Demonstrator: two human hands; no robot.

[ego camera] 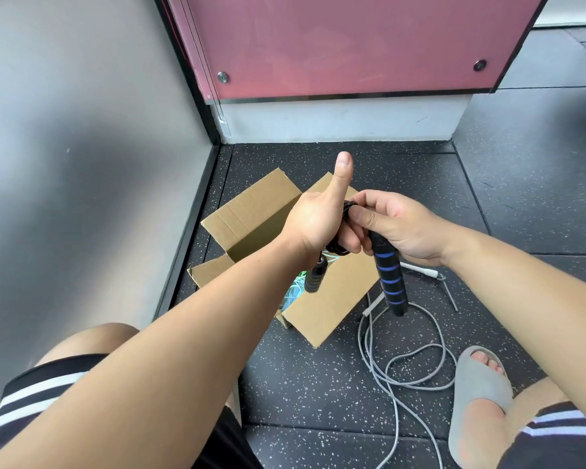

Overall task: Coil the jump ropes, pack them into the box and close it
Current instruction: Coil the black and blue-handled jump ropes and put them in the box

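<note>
1. Head cam looks down on both hands, held above the open cardboard box (251, 211). The box sits on the speckled floor (318, 384), near its back-left corner by the wall.
2. Left hand (318, 221) has its fingers curled round the coiled black jump rope (347, 207), thumb sticking straight up. One black handle (313, 277) dangles under it.
3. Right hand (403, 228) grips the top of the blue-ringed handle (391, 279), and its fingertips pinch the coil.
4. Looks to me like the tail end of coiling the black one. A teal rope (293, 289) is already down in the box.
5. Next move, I reckon: tuck both handles against the coil and lower the bundle in without letting the loops spring open.
6. Grey jump rope (416, 353) lies loose on the floor just beside the box, so that one needs coiling before the flaps go down.
</note>
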